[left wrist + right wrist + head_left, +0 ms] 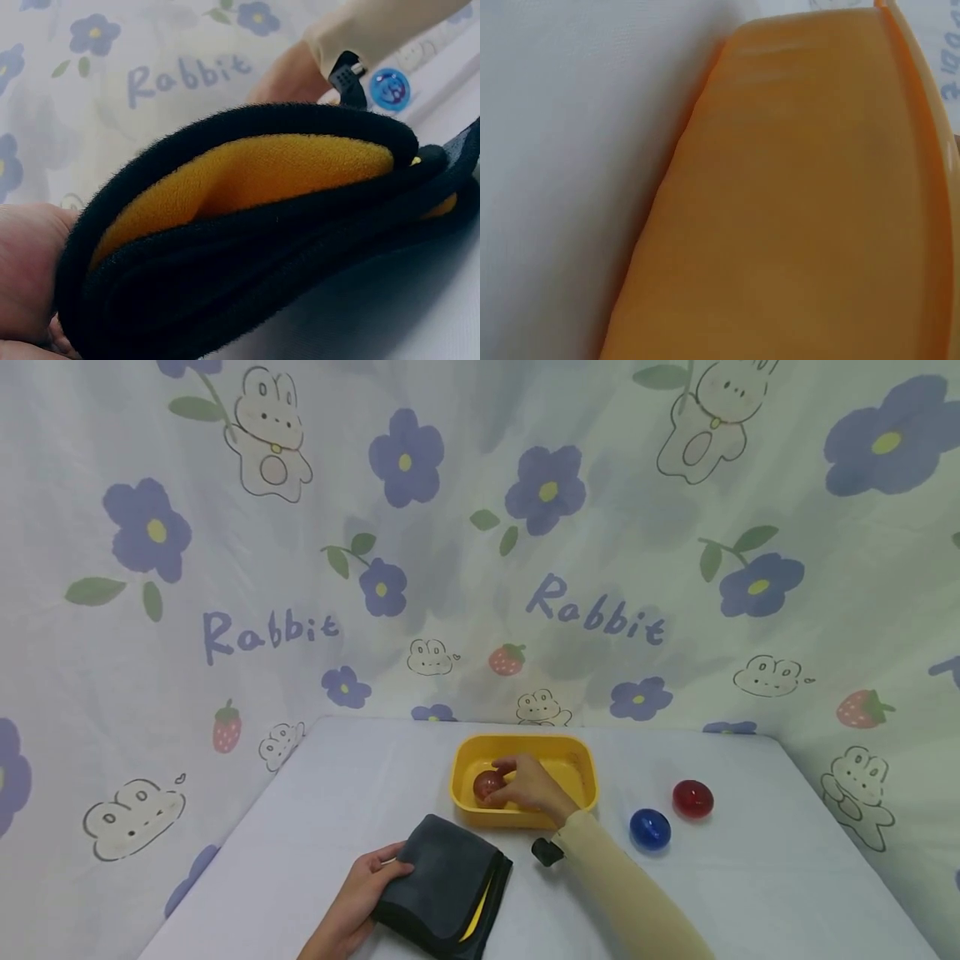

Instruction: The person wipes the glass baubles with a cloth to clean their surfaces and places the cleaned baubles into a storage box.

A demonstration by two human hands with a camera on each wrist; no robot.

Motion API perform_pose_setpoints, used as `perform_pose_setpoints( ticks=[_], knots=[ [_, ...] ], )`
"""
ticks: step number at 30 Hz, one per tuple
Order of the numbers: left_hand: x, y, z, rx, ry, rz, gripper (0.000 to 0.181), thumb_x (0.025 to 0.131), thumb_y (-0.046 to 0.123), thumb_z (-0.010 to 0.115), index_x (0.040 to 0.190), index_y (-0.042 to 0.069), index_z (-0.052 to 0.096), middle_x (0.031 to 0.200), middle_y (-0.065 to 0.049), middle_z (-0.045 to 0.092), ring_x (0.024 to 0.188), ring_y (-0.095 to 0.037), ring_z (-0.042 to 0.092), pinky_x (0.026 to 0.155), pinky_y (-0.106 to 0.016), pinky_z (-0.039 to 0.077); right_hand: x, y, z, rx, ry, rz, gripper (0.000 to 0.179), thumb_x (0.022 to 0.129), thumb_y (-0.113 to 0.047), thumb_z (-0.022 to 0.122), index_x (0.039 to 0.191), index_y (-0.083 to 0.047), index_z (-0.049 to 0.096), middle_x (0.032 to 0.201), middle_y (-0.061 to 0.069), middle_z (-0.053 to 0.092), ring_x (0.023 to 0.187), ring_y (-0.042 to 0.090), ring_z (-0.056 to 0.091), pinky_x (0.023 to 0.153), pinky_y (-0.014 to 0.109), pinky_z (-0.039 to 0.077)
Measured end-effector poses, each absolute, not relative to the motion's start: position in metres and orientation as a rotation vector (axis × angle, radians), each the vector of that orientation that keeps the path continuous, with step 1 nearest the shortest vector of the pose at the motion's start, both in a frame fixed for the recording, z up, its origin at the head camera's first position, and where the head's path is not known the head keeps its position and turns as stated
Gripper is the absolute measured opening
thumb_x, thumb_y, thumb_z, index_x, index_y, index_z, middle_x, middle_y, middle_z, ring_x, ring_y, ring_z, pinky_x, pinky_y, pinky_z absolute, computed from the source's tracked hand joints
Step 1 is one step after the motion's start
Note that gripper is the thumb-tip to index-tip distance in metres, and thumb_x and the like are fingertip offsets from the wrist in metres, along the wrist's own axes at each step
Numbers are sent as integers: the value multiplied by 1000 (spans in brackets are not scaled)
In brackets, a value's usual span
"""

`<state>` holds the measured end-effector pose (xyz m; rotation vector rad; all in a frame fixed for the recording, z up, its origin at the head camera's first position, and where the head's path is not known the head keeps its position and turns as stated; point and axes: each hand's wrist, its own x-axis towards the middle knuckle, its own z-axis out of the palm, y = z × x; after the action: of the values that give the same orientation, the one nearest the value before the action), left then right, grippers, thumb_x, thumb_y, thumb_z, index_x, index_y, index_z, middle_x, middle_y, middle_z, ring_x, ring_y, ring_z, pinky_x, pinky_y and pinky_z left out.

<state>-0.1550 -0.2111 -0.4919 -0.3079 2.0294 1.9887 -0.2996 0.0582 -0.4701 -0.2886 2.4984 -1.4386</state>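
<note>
My left hand (358,885) grips the left edge of a folded dark grey cloth (442,877) with black edging. A yellow lining (285,169) shows between its folds in the left wrist view. Inside a yellow plastic box (463,760), my right hand (531,785) has its thumb and fingers round a reddish-brown ball (486,787), at the left end. The right wrist view is filled by the box's outer side wall (795,195); that hand and the ball are out of that view.
To the right of the box, a blue ball (649,829) and a red ball (693,799) lie on the white tabletop (765,877). A black strap piece (547,852) sits at the right wrist. Behind the table hangs a curtain (465,552) printed with rabbits and flowers.
</note>
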Motion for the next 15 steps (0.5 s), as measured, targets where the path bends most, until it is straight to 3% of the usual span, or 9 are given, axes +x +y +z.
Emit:
perform_pose_setpoints(
  ticks=[7, 15],
  knots=[
    [-155, -211, -492, -311, 2029, 1987, 68, 96, 17, 63, 151, -14, 38, 143, -30, 59, 103, -19, 73, 86, -32, 61, -293, 70, -470, -347, 2492, -1461, 71, 79, -26, 90, 141, -7, 61, 134, 12, 66, 108, 24, 65, 100, 42, 57],
    [-157, -209, -491, -358, 2046, 1970, 67, 95, 17, 64, 150, -13, 41, 144, -32, 57, 103, -21, 72, 86, -34, 61, -286, 100, -447, -392, 2552, -1546, 59, 86, -28, 84, 137, -8, 64, 138, 10, 66, 121, 30, 64, 102, 45, 56]
  ],
)
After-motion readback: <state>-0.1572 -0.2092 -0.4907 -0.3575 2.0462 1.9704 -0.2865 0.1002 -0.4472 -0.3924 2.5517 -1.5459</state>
